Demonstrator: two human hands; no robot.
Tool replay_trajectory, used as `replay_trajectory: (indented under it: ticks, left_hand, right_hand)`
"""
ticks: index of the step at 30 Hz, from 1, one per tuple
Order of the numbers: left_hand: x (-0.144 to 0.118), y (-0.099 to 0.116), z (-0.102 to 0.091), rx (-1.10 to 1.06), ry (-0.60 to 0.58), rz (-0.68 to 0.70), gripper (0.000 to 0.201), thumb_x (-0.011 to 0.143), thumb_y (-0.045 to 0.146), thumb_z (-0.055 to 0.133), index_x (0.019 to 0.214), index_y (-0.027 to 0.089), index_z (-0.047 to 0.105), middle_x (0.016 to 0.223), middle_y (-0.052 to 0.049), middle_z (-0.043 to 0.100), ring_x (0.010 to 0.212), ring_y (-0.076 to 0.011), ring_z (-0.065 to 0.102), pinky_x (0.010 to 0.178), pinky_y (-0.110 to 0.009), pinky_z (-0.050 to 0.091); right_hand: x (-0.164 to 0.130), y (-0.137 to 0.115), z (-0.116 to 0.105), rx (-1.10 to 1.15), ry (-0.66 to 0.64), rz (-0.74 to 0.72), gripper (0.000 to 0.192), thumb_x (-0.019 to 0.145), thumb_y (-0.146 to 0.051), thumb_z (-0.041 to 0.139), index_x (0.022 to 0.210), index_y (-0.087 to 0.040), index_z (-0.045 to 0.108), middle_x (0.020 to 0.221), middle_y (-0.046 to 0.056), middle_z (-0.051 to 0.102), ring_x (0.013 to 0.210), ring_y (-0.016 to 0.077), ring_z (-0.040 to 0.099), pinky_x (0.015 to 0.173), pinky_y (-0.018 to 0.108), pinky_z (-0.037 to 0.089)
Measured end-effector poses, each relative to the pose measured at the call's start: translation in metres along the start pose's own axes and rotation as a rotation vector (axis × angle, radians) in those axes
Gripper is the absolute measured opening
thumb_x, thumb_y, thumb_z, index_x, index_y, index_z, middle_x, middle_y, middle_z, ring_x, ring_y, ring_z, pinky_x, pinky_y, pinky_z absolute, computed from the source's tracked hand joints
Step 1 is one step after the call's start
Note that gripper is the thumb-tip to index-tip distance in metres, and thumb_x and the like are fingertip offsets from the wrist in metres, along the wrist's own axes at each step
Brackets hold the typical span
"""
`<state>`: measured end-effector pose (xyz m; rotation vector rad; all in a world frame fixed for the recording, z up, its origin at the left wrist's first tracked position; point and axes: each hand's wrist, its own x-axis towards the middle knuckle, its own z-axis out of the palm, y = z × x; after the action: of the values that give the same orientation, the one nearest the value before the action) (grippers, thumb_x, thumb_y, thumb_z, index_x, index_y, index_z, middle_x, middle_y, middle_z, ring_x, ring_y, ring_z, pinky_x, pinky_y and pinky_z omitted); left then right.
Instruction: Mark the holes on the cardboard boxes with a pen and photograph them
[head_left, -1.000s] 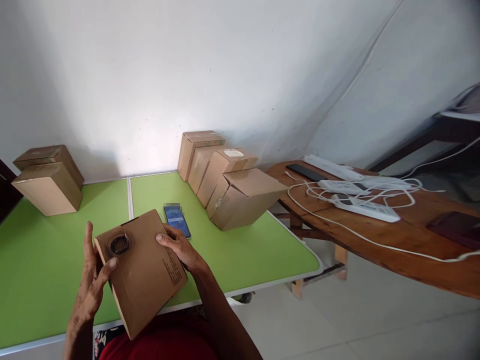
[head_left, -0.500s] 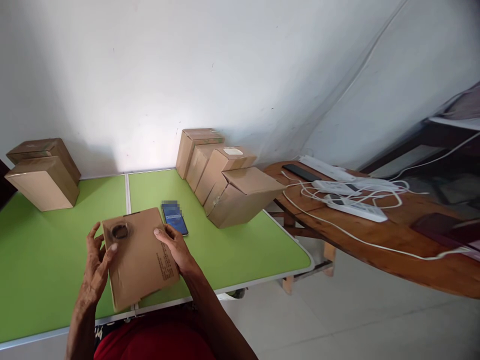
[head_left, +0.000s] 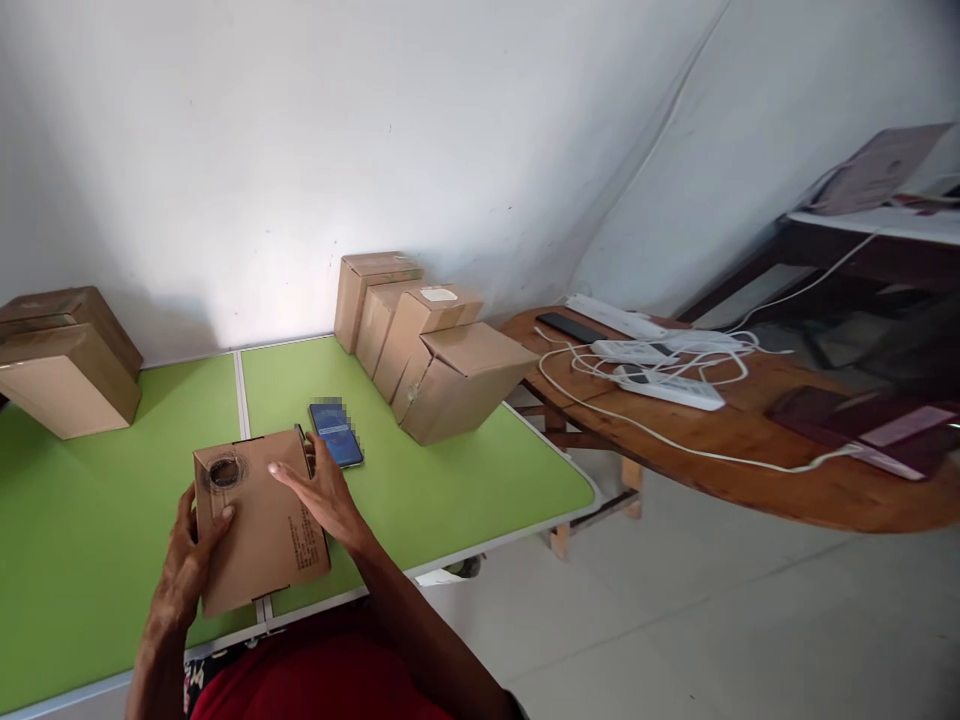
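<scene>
One carton [head_left: 259, 535], underside hidden | left hand [head_left: 185, 562], right hand [head_left: 327, 498] gripping it | front-left box [head_left: 71, 385] cut off

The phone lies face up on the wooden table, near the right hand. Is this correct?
Not quite: the head view shows the phone on the green table, not the wooden table. It does lie face up, near the right hand.

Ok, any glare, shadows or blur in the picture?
In the head view, the white wall is brightest above the green flat-topped table, with soft shadow beside the brown cardboard boxes at left; also in the head view, the flat maroon object at right looks smeared, and print on the held brown cardboard box is unreadable.
</scene>
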<state>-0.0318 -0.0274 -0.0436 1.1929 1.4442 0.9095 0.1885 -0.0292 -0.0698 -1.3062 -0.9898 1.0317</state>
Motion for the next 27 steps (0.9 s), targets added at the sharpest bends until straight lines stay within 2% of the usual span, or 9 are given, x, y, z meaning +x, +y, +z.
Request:
replay_trajectory:
  ticks: [2,5,8,12,18,20,23,25,27]
  left_hand:
    - [-0.003,0.001,0.005,0.102,0.041,0.062,0.108,0.083,0.081,0.081,0.170,0.026,0.047,0.151,-0.020,0.070,0.128,-0.0389,0.074,0.099,-0.052,0.064]
    - [-0.009,0.004,0.012,0.213,0.108,0.159,0.115,0.079,0.088,0.078,0.172,0.028,0.045,0.139,-0.018,0.074,0.120,-0.0403,0.076,0.091,-0.053,0.064]
    - [-0.015,0.009,0.016,0.237,0.167,0.211,0.115,0.079,0.092,0.072,0.170,0.027,0.045,0.130,-0.015,0.075,0.112,-0.0394,0.076,0.086,-0.051,0.063]
    - [-0.023,0.020,0.016,0.247,0.266,0.212,0.105,0.085,0.096,0.057,0.158,0.021,0.052,0.128,-0.017,0.073,0.114,-0.0402,0.073,0.087,-0.051,0.060]
    - [-0.020,0.023,0.006,0.293,0.389,0.203,0.083,0.086,0.086,0.061,0.137,0.021,0.060,0.130,-0.018,0.072,0.114,-0.0391,0.070,0.082,-0.045,0.057]
    - [-0.014,0.020,0.000,0.319,0.427,0.187,0.077,0.087,0.082,0.062,0.133,0.021,0.062,0.123,-0.017,0.073,0.108,-0.0381,0.070,0.079,-0.045,0.056]
    - [-0.002,0.015,-0.011,0.339,0.413,0.152,0.069,0.089,0.078,0.061,0.128,0.021,0.064,0.110,-0.015,0.073,0.097,-0.0359,0.069,0.075,-0.044,0.055]
    - [0.004,0.012,-0.018,0.325,0.408,0.089,0.069,0.088,0.078,0.061,0.126,0.021,0.064,0.106,-0.013,0.072,0.092,-0.0351,0.068,0.074,-0.045,0.054]
    - [0.009,0.009,-0.025,0.308,0.442,-0.003,0.069,0.086,0.080,0.060,0.123,0.022,0.065,0.104,-0.012,0.070,0.089,-0.0345,0.066,0.072,-0.046,0.053]
  right_hand:
    - [0.007,-0.014,0.006,-0.083,0.063,0.015,0.123,0.070,-0.072,0.098,0.171,-0.025,0.045,0.179,0.021,0.044,0.172,0.0435,0.032,0.137,0.058,0.032]
    - [0.010,-0.033,0.013,-0.164,0.074,-0.001,0.136,0.065,-0.071,0.102,0.175,-0.024,0.037,0.182,0.022,0.039,0.174,0.0452,0.029,0.138,0.061,0.030]
    - [0.005,-0.042,0.018,-0.216,0.085,-0.024,0.132,0.066,-0.069,0.101,0.173,-0.024,0.038,0.179,0.022,0.042,0.171,0.0462,0.035,0.136,0.061,0.035]
    - [-0.003,-0.042,0.031,-0.259,0.102,-0.071,0.127,0.068,-0.059,0.099,0.173,-0.024,0.037,0.175,0.023,0.046,0.167,0.0471,0.040,0.135,0.062,0.039]
    - [-0.003,-0.046,0.060,-0.402,0.137,-0.123,0.127,0.066,-0.050,0.096,0.173,-0.017,0.036,0.166,0.027,0.053,0.156,0.0512,0.052,0.125,0.065,0.050]
    - [0.000,-0.048,0.069,-0.443,0.112,-0.127,0.130,0.066,-0.055,0.098,0.174,-0.018,0.036,0.163,0.027,0.055,0.150,0.0516,0.057,0.121,0.067,0.053]
    - [0.006,-0.047,0.073,-0.472,0.019,-0.119,0.136,0.068,-0.069,0.097,0.176,-0.017,0.033,0.162,0.028,0.057,0.147,0.0530,0.060,0.120,0.072,0.052]
    - [0.009,-0.042,0.067,-0.447,-0.058,-0.125,0.132,0.078,-0.079,0.088,0.178,-0.014,0.031,0.169,0.030,0.053,0.151,0.0525,0.058,0.123,0.073,0.049]
    - [0.010,-0.034,0.052,-0.421,-0.069,-0.123,0.118,0.092,-0.082,0.074,0.178,-0.014,0.032,0.173,0.029,0.051,0.153,0.0488,0.059,0.124,0.070,0.050]
